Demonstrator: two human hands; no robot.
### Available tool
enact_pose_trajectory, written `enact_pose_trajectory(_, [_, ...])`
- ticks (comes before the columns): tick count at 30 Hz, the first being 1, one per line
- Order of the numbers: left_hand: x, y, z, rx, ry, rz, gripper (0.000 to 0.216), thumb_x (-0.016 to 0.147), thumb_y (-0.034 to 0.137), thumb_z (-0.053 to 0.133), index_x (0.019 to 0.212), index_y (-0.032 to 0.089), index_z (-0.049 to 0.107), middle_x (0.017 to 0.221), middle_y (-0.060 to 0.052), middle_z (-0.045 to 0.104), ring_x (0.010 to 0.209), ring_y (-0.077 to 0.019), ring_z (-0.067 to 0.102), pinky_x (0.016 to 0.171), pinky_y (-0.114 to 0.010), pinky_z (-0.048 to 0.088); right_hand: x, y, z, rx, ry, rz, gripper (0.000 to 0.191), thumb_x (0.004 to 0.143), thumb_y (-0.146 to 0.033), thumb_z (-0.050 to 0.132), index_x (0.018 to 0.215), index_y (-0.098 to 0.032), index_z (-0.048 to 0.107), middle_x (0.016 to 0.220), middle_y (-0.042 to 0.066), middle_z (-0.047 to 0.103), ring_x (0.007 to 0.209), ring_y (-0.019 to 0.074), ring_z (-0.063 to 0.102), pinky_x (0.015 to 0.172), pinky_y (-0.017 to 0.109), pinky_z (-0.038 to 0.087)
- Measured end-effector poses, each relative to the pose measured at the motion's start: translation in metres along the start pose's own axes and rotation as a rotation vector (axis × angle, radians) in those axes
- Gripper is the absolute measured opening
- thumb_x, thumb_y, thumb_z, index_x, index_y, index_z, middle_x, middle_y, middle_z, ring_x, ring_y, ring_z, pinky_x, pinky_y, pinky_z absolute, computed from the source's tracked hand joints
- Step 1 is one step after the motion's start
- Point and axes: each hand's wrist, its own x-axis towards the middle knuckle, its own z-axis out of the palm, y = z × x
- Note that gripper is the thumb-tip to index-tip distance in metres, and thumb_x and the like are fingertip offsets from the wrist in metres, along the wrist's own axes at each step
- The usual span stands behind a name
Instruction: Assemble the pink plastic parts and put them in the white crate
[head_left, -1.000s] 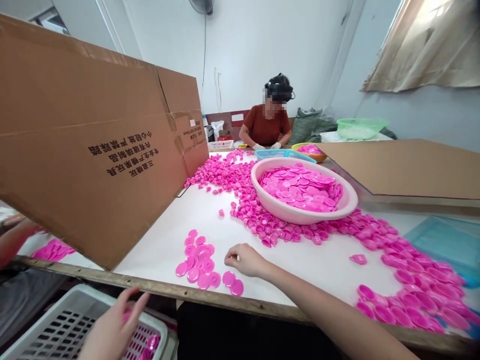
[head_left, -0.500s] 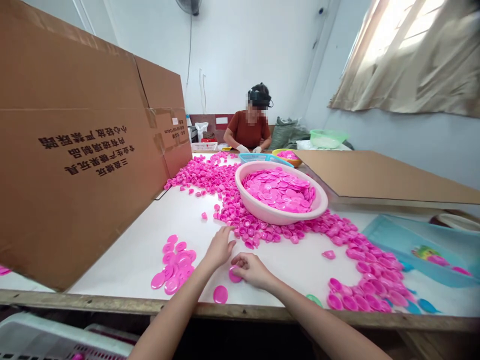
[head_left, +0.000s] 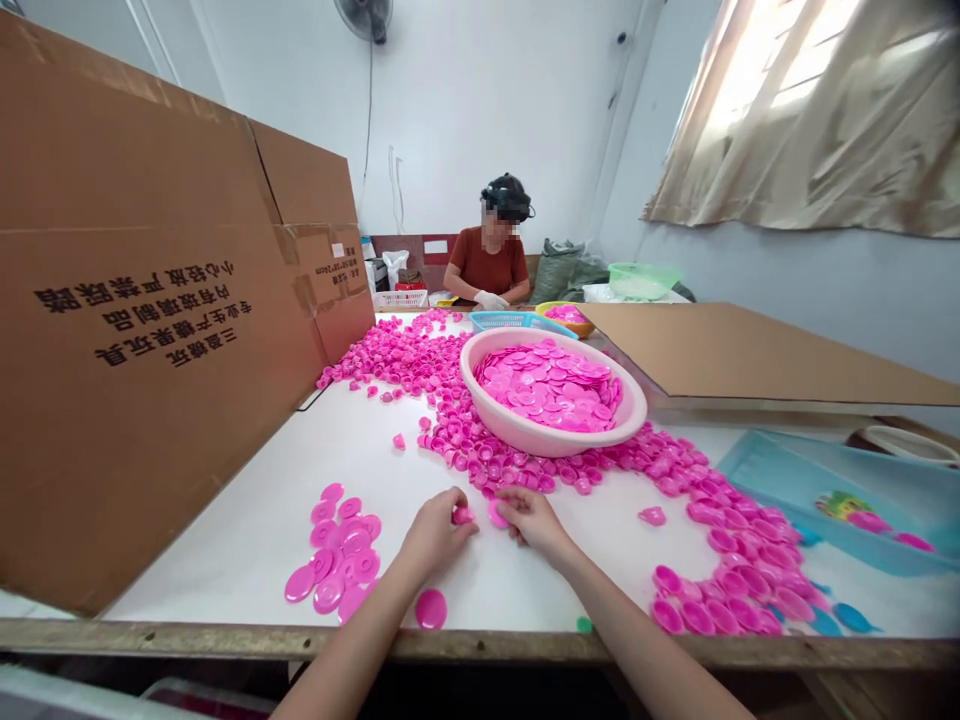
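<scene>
My left hand (head_left: 437,533) is closed round a small pink plastic cup (head_left: 463,515), which pokes out between thumb and fingers. A flat pink disc (head_left: 497,513) is pinched in my right hand (head_left: 534,520), just to the right of that cup. Both hands are over the white table, in front of a heap of small pink cups (head_left: 480,455). One loose pink disc (head_left: 431,608) lies near the table's front edge, beside my left forearm. Further left is a spread group of pink discs (head_left: 330,550), partly overlapping.
A pale pink basin (head_left: 551,440) full of discs stands among the cups. A large cardboard box (head_left: 187,300) walls the left side; a cardboard sheet (head_left: 750,350) and a blue tray (head_left: 832,490) lie right. Across the table sits a person (head_left: 491,262) with gloved hands.
My left hand has taken hold of a pink cup from the heap's edge. My right hand has lifted its disc forward, away from the table's front edge. The view has shifted slightly.
</scene>
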Motion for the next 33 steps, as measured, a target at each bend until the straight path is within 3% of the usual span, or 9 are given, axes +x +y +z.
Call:
enact_pose_trajectory(4, [-0.01,-0.002,0.005,0.001,-0.058,-0.034,0.023,0.066,0.027,0.06,0.086,0.018,0.055,0.084,-0.003,0.054,0.076,-0.0162,0.051,0.069,-0.027,0.039,-0.002,-0.004,-0.001,0.069,0.012,-0.066,0.027,0.068,-0.028,0.057,0.089,-0.012,0.052,0.051,-0.005,0.049,0.04,0.0069,0.046,0.035,0.017,0.038])
enact_pose_trajectory(8, [-0.01,-0.006,0.009,-0.124,-0.03,-0.102,0.042,0.063,0.031,0.063,0.1,0.02,0.046,0.081,0.0,0.055,0.069,-0.0139,0.052,0.062,-0.024,0.038,-0.002,-0.009,0.016,0.033,-0.141,-0.055,0.029,0.068,-0.028,0.059,0.091,-0.011,0.052,0.05,-0.005,0.05,0.04,0.0081,0.049,0.036,0.017,0.04])
enact_pose_trajectory(15, [-0.012,-0.006,0.01,-0.184,0.013,-0.13,0.055,0.06,0.037,0.065,0.105,0.021,0.038,0.076,0.002,0.055,0.06,-0.0114,0.051,0.053,-0.021,0.035,0.013,-0.025,0.039,-0.167,-0.31,0.165,0.01,0.073,-0.012,0.055,0.08,-0.012,0.049,0.046,-0.002,0.055,0.042,0.0121,0.055,0.038,0.019,0.045])
enact_pose_trajectory(19, [-0.014,-0.003,-0.002,-0.24,-0.113,-0.071,0.069,0.052,0.04,0.071,0.11,0.022,0.038,0.075,0.002,0.057,0.063,-0.013,0.053,0.055,-0.021,0.036,0.017,-0.03,0.037,-0.322,-0.375,0.284,0.015,0.069,-0.012,0.061,0.077,-0.013,0.048,0.044,-0.001,0.056,0.041,0.0152,0.057,0.035,0.019,0.044])
enact_pose_trajectory(21, [-0.011,-0.003,-0.006,-0.251,-0.143,-0.082,0.06,0.06,0.047,0.064,0.11,0.022,0.04,0.072,0.002,0.058,0.066,-0.0141,0.054,0.059,-0.023,0.037,0.012,-0.028,0.036,-0.335,-0.382,0.272,0.018,0.067,-0.015,0.064,0.073,-0.014,0.047,0.044,0.0,0.056,0.042,0.0159,0.057,0.034,0.018,0.043])
enact_pose_trajectory(23, [-0.005,-0.002,-0.002,-0.177,-0.054,-0.174,0.04,0.076,0.05,0.044,0.103,0.02,0.045,0.071,0.0,0.058,0.07,-0.016,0.053,0.065,-0.027,0.037,0.006,-0.026,0.038,-0.323,-0.368,0.255,0.02,0.066,-0.018,0.065,0.071,-0.014,0.046,0.045,0.001,0.057,0.041,0.0158,0.057,0.033,0.017,0.042])
enact_pose_trajectory(25, [0.002,0.0,0.007,-0.008,0.086,-0.277,0.035,0.083,0.045,0.03,0.096,0.018,0.048,0.079,-0.004,0.058,0.079,-0.0197,0.051,0.071,-0.032,0.035,0.0,-0.025,0.04,-0.318,-0.39,0.262,0.02,0.066,-0.017,0.065,0.07,-0.014,0.046,0.045,0.002,0.057,0.039,0.0148,0.056,0.032,0.016,0.042])
enact_pose_trajectory(29, [0.008,0.001,0.023,0.247,0.166,-0.338,0.029,0.082,0.038,0.034,0.096,0.017,0.049,0.099,-0.009,0.051,0.093,-0.0253,0.041,0.075,-0.037,0.03,-0.004,-0.025,0.043,-0.283,-0.493,0.312,0.018,0.066,-0.015,0.064,0.068,-0.014,0.046,0.045,0.001,0.057,0.04,0.0132,0.057,0.034,0.015,0.044])
enact_pose_trajectory(33, [0.001,-0.001,0.025,0.275,0.22,-0.288,0.026,0.085,0.032,0.028,0.094,0.02,0.049,0.095,-0.007,0.052,0.089,-0.0228,0.04,0.074,-0.035,0.029,-0.004,-0.02,0.044,-0.236,-0.482,0.305,0.017,0.07,-0.015,0.06,0.068,-0.014,0.043,0.045,0.0,0.057,0.04,0.0122,0.057,0.036,0.016,0.046])
